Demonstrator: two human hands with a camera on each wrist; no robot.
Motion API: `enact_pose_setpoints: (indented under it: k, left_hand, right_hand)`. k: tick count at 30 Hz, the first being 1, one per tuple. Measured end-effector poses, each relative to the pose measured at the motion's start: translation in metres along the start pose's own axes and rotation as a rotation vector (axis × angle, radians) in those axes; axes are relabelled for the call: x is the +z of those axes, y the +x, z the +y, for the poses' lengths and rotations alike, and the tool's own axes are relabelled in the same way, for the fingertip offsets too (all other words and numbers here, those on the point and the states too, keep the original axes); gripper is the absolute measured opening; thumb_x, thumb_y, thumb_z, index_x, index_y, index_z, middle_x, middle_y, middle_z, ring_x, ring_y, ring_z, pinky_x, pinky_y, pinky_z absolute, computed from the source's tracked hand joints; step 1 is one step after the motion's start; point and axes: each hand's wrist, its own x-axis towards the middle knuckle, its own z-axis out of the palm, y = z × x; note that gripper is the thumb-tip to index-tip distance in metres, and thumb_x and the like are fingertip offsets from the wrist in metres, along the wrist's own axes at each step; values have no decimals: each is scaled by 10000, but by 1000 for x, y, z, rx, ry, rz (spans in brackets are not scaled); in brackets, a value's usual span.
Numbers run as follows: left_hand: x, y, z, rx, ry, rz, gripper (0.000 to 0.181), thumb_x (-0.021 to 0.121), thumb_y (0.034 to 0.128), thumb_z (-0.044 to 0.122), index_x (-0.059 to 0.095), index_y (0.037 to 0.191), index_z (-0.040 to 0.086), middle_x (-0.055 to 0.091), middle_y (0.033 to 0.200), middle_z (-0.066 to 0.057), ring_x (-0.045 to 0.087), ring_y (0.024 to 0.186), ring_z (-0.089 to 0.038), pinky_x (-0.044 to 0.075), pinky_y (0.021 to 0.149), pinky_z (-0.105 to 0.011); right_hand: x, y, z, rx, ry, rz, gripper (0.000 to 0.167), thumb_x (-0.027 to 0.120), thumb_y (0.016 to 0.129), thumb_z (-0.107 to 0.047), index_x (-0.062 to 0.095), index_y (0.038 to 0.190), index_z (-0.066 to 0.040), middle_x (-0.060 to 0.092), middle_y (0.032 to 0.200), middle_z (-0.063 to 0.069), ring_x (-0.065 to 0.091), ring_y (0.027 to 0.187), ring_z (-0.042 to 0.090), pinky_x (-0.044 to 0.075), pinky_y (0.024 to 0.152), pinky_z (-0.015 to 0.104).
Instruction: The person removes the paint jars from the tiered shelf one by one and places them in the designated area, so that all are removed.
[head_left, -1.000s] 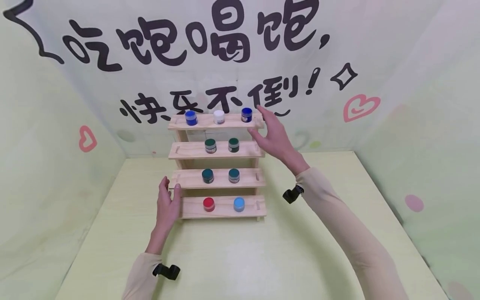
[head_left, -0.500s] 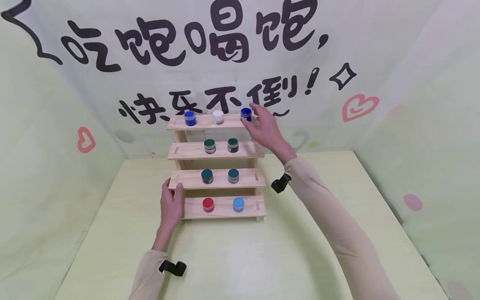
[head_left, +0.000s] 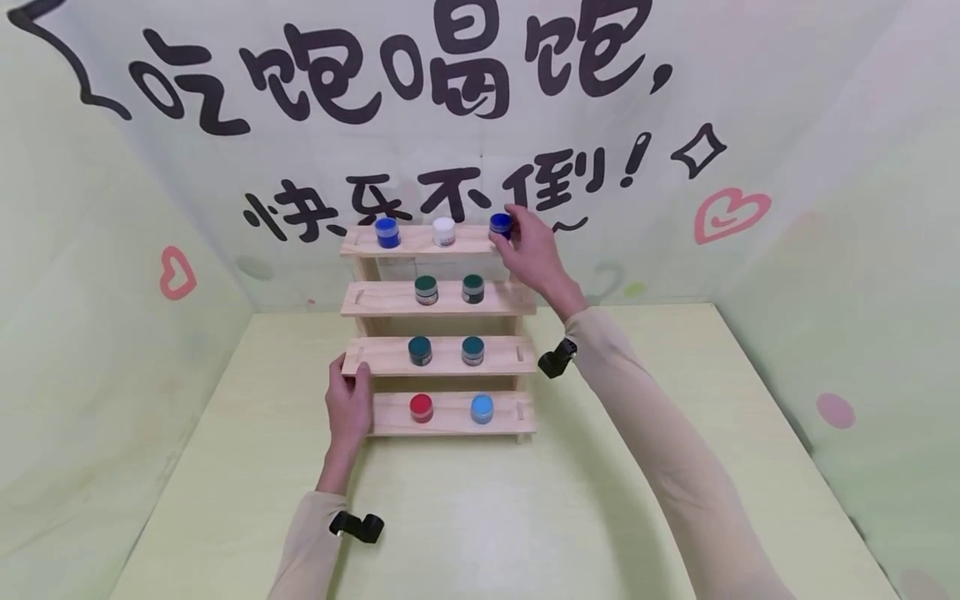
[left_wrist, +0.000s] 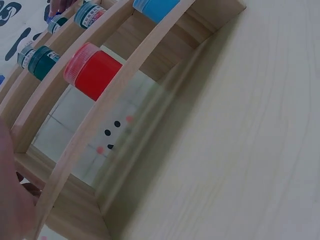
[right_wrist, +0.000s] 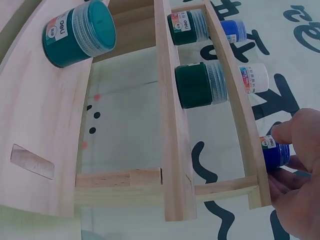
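1. Thumb and fingers of the right hand (head_left: 534,250) are drawn narrow now and pinch the dark blue jar (head_left: 499,220). One second ago this hand was wide, with a gap between it and the jar; half a second ago it was already closing around it.

2. The dark blue jar has kept its place, upright near the right end of the top shelf (head_left: 474,243) of the wooden rack (head_left: 450,367).

3. The left hand (head_left: 350,408) now holds the rack at its left edge, its thumb before the left end of the second-lowest shelf. One second ago it was looser there, with the thumb further from this shelf.

4. The other jars stand as before. On the top shelf, the blue jar (head_left: 387,235) is near the left end and the white jar (head_left: 444,233) is at the middle. Below come two green jars (head_left: 426,290), then two teal jars (head_left: 420,351). The lowest shelf carries the red jar (head_left: 422,408) and, nearer its right end, the light blue jar (head_left: 482,408).

5. The rack remains between the left and right edges of the pale surface (head_left: 450,508).
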Motion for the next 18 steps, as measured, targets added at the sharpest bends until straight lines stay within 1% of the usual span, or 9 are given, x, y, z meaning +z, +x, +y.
enact_pose_setpoints:
  k: [2, 6, 8, 11, 14, 18]
  left_hand:
    - [-1, 2, 0, -20, -12, -3, 531, 478, 1053, 367, 436, 1480, 54, 603, 1268, -210, 535, 1031, -248, 415, 864, -288]
    - [-2, 4, 0, -53, -53, -19, 552, 471, 1052, 418, 443, 1481, 71, 571, 1337, -185, 522, 1110, -244, 402, 938, -318]
    - [-2, 5, -1, -55, -64, -21, 559, 468, 1054, 427, 443, 1484, 72, 558, 1364, -181, 520, 1131, -242, 400, 960, -333]
    - [-2, 6, -3, -42, -58, -22, 551, 460, 1058, 422, 444, 1483, 72, 564, 1351, -182, 521, 1102, -241, 410, 933, -327]
    - [-2, 6, -4, -15, -49, -18, 538, 454, 1061, 412, 453, 1478, 72, 579, 1326, -187, 522, 1066, -232, 411, 900, -310]
    - [0, 7, -5, 20, -42, -17, 513, 448, 1070, 379, 460, 1473, 62, 585, 1349, -201, 528, 1095, -222, 403, 928, -301]
  right_hand:
    - [1, 2, 1, 3, 12, 12, 530, 653, 977, -157, 483, 1431, 58, 601, 1340, 240, 600, 1201, 329, 472, 1070, 398]
    - [4, 4, 4, -4, 42, 31, 449, 664, 970, -122, 536, 1356, 68, 630, 1285, 239, 622, 1148, 319, 505, 1026, 391]
    - [5, 4, 5, -17, 60, 44, 414, 676, 964, -109, 558, 1317, 72, 646, 1254, 240, 634, 1119, 319, 518, 1004, 391]
    - [6, 5, 6, -28, 86, 67, 392, 691, 955, -96, 575, 1289, 73, 660, 1227, 234, 649, 1090, 314, 532, 985, 380]
    - [7, 4, 7, -21, 123, 87, 395, 697, 954, -98, 578, 1292, 65, 663, 1229, 224, 656, 1083, 308, 537, 981, 362]
    - [7, 1, 11, -14, 156, 116, 414, 709, 950, -118, 581, 1307, 47, 665, 1237, 203, 662, 1078, 295, 540, 975, 343]
